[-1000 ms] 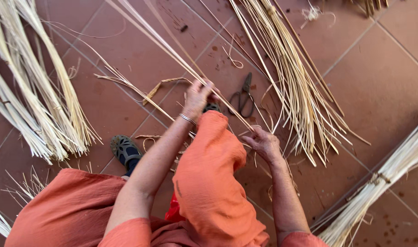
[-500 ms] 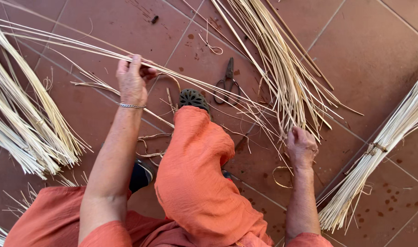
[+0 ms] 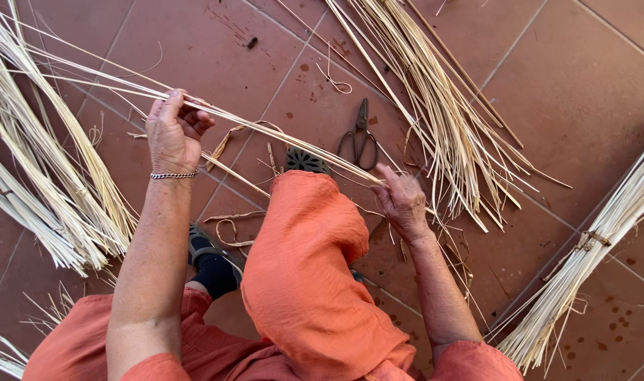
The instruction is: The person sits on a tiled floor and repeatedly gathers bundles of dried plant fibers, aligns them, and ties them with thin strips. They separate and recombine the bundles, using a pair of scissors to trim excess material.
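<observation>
Two bare hands worked a few long pale straw strands (image 3: 280, 134) above a raised knee in loose orange trousers (image 3: 304, 282). The left hand (image 3: 172, 130), with a thin chain bracelet (image 3: 174, 175) at the wrist, had its grip closed on the strands, thumb and fingers curled around them. From there the strands ran slanting down to the right hand (image 3: 401, 201), whose grip pinched them between thumb and fingertips just beside the knee. To the left the same strands fanned out toward the picture's edge.

Below the left forearm a foot in a dark sock and sandal (image 3: 210, 262) rested on the red tiled floor (image 3: 590, 85). A second sandal toe (image 3: 306, 161) showed just past the knee. A little farther on, black scissors (image 3: 359, 140) lay shut on the tiles, apart from both hands. A thick straw bundle (image 3: 33, 183) lay at the left, a loose sheaf (image 3: 435, 106) beyond the scissors, and a tied bundle (image 3: 590, 254) at the right. Curled scraps (image 3: 230, 226) lay between the feet.
</observation>
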